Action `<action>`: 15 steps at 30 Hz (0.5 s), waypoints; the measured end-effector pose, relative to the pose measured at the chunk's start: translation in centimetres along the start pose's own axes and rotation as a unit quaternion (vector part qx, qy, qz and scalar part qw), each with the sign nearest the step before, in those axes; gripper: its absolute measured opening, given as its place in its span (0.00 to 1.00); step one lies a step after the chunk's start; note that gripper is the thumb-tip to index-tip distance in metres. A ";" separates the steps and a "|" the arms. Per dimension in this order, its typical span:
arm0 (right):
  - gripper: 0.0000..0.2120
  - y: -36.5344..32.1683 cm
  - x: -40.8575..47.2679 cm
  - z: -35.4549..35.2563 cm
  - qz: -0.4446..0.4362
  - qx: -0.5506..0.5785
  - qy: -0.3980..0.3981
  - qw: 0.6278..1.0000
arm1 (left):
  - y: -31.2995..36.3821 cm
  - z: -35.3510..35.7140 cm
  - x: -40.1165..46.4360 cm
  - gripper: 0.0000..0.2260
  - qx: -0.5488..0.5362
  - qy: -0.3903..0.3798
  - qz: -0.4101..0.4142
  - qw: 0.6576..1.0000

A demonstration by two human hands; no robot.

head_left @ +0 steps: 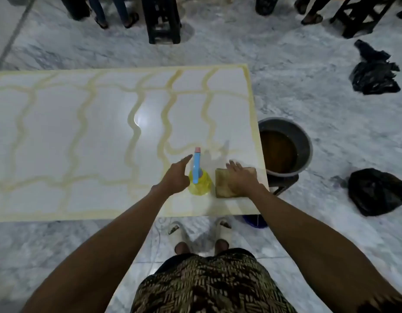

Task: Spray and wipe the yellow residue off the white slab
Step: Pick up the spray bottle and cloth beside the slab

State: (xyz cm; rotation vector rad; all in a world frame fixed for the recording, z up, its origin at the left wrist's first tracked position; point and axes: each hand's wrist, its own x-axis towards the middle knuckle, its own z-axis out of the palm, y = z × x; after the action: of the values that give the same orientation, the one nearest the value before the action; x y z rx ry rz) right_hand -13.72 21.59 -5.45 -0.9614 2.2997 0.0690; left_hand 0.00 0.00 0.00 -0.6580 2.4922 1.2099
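Left hand (176,177) open beside one spray bottle (199,177) | right hand (241,176) flat on one sponge (225,186)

Bare forearms, no sleeves; dark patterned brown-and-black garment (209,288) at the waist; pale open-toed slippers (223,229).

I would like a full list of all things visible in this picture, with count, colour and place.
slab: one, white, centre-left
residue: wavy lines, yellow, across the slab
spray bottle: one, yellow with blue head, upright on slab's near right part
sponge: one, tan, right of the bottle
basin: one, grey, brown liquid inside, right of slab
plastic bags: two, black, on floor at right
stools: two, dark, far side
slippers: two, white, on wearer's feet
left hand: open, beside the bottle
right hand: flat on the sponge
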 end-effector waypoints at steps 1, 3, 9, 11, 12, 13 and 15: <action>0.31 0.1 0.0 0.7 -0.011 -0.028 -0.006 1.000 | -0.3 0.3 0.0 0.41 -0.009 -0.020 0.007 1.000; 0.33 0.7 0.1 1.8 -0.020 -0.048 0.018 0.998 | -0.2 0.6 -0.8 0.43 -0.005 -0.067 0.011 0.998; 0.22 -0.3 0.0 0.6 0.016 -0.110 0.109 0.988 | 1.1 3.1 -1.9 0.46 -0.140 0.050 0.021 0.989; 0.15 -0.1 0.2 0.3 0.032 -0.149 0.084 0.985 | 2.1 4.0 -2.0 0.41 -0.179 0.131 0.036 0.974; 0.14 0.1 0.4 0.2 0.023 -0.162 0.081 0.983 | 2.7 4.5 -2.1 0.38 -0.197 0.169 0.044 0.965; 0.14 0.2 0.5 -0.1 0.010 -0.168 0.075 0.983 | 3.1 5.1 -2.2 0.36 -0.212 0.202 0.049 0.955; 0.16 0.6 0.6 -0.8 -0.024 -0.139 0.048 0.989 | 3.7 5.9 -2.3 0.31 -0.233 0.250 0.057 0.938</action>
State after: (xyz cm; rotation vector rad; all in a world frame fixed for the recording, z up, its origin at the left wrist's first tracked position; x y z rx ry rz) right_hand -14.87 21.46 -5.31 -1.1831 2.3960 0.3371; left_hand 0.42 7.32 -0.13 -1.0631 2.6724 1.9145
